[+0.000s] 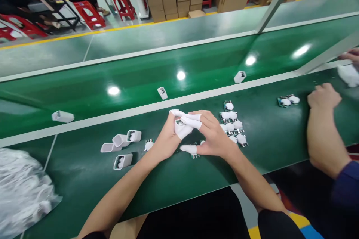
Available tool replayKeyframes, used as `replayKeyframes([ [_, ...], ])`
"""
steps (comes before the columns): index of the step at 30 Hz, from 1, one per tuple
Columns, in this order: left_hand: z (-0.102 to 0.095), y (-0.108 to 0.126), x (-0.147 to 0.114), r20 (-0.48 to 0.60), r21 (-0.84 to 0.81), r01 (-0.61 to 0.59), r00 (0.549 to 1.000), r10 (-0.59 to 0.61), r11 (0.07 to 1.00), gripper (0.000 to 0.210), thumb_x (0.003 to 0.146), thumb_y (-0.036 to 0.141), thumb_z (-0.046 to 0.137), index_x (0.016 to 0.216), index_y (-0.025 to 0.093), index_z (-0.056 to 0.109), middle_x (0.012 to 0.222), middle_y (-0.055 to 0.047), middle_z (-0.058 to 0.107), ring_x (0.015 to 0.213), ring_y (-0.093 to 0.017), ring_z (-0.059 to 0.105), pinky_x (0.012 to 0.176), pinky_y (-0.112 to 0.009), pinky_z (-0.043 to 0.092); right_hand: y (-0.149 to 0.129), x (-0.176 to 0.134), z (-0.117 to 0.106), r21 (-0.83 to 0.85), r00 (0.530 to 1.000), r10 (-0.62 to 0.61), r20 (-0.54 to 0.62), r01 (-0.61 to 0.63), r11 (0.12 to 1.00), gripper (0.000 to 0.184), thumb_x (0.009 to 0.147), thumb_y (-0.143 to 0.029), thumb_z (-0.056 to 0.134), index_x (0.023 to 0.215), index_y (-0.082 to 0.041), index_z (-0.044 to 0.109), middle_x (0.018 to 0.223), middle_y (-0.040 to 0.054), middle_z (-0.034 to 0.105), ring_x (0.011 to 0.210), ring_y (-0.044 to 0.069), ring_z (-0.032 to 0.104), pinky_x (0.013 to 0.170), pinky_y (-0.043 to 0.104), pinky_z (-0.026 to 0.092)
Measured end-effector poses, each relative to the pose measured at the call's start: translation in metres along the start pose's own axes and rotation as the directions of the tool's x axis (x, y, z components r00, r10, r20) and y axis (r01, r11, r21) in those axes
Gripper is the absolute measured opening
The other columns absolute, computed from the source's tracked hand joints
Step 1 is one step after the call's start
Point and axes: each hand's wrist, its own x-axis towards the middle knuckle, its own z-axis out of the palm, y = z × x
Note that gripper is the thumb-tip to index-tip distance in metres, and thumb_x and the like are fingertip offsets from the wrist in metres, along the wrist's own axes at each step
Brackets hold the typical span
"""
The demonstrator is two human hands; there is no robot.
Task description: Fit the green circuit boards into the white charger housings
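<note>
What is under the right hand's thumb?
Part of a green circuit board shows around the white-covered thumb of the right hand. The rest is covered by the hand, so I can't see it.

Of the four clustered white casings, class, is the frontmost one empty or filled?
Not empty: the frontmost casing shows a white and dark part inside its open end.

Circuit boards [230,126] lie on the table [269,138] beside my right hand [211,134]. Left of my left hand [168,136] lie casings [127,160], then a bag [24,190].
</note>
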Motion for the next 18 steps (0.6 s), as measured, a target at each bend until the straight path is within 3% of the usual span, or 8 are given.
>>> replayKeyframes([
  [2, 0.0, 0.003, 0.0, 0.025, -0.087, 0.119, 0.993, -0.117, 0.989, 0.042, 0.099, 0.046, 0.08, 0.122, 0.024, 0.054, 0.083, 0.005, 0.063, 0.06, -0.01, 0.053, 0.055, -0.023, 0.043, 0.003, -0.002, 0.001, -0.008, 0.999, 0.032, -0.006, -0.032, 0.999, 0.072, 0.099, -0.034, 0.082, 0.163, -0.02, 0.051, 0.127, 0.0145, 0.079, 0.129, 0.033, 0.074, 0.103, 0.053, 0.065],
  [5, -0.001, 0.01, -0.001, 0.028, -0.056, 0.237, 0.971, -0.236, 0.97, 0.047, 0.102, 0.058, 0.073, 0.131, 0.026, 0.053, 0.086, 0.002, 0.069, 0.058, -0.013, 0.057, 0.052, -0.024, 0.046, 0.007, -0.007, 0.004, 0.027, 0.997, 0.073, 0.001, -0.073, 0.997, 0.07, 0.099, -0.031, 0.083, 0.16, -0.02, 0.051, 0.125, 0.0144, 0.079, 0.125, 0.03, 0.075, 0.104, 0.05, 0.065],
  [8, -0.008, 0.015, 0.001, -0.036, 0.054, 0.173, 0.985, -0.171, 0.983, 0.049, 0.1, 0.064, 0.072, 0.129, 0.026, 0.062, 0.105, -0.006, 0.077, 0.077, -0.019, 0.071, 0.065, -0.029, 0.059, 0.013, -0.01, 0.006, 0.133, 0.986, 0.164, 0.019, -0.165, 0.977, 0.072, 0.092, -0.034, 0.091, 0.155, -0.021, 0.056, 0.13, 0.0132, 0.078, 0.119, 0.026, 0.075, 0.104, 0.043, 0.064],
  [12, -0.021, 0.008, 0.01, -0.105, 0.136, 0.116, 0.989, -0.102, 0.984, 0.061, 0.075, 0.053, 0.097, 0.124, 0.029, 0.071, 0.12, -0.006, 0.081, 0.112, -0.031, 0.078, 0.094, -0.038, 0.068, 0.023, -0.011, 0.006, 0.182, 0.952, 0.302, 0.048, -0.305, 0.935, 0.081, 0.079, -0.039, 0.101, 0.148, -0.023, 0.062, 0.13, 0.0107, 0.079, 0.117, 0.026, 0.076, 0.106, 0.041, 0.063],
  [15, -0.029, -0.003, 0.015, -0.128, 0.152, 0.147, 0.984, -0.128, 0.977, 0.064, 0.065, 0.055, 0.101, 0.117, 0.03, 0.076, 0.114, -0.005, 0.084, 0.112, -0.037, 0.081, 0.094, -0.04, 0.071, 0.027, -0.01, 0.008, 0.208, 0.928, 0.361, 0.089, -0.371, 0.905, 0.087, 0.074, -0.042, 0.104, 0.148, -0.024, 0.062, 0.134, 0.0101, 0.079, 0.122, 0.025, 0.076, 0.111, 0.04, 0.061],
  [18, -0.033, -0.009, 0.019, -0.181, 0.155, 0.135, 0.978, -0.106, 0.979, 0.068, 0.057, 0.061, 0.103, 0.112, 0.029, 0.078, 0.106, -0.006, 0.086, 0.102, -0.038, 0.084, 0.083, -0.039, 0.073, 0.031, -0.009, 0.013, 0.227, 0.929, 0.359, 0.089, -0.369, 0.901, 0.087, 0.07, -0.046, 0.107, 0.143, -0.023, 0.065, 0.138, 0.0108, 0.077, 0.128, 0.025, 0.074, 0.115, 0.038, 0.059],
])
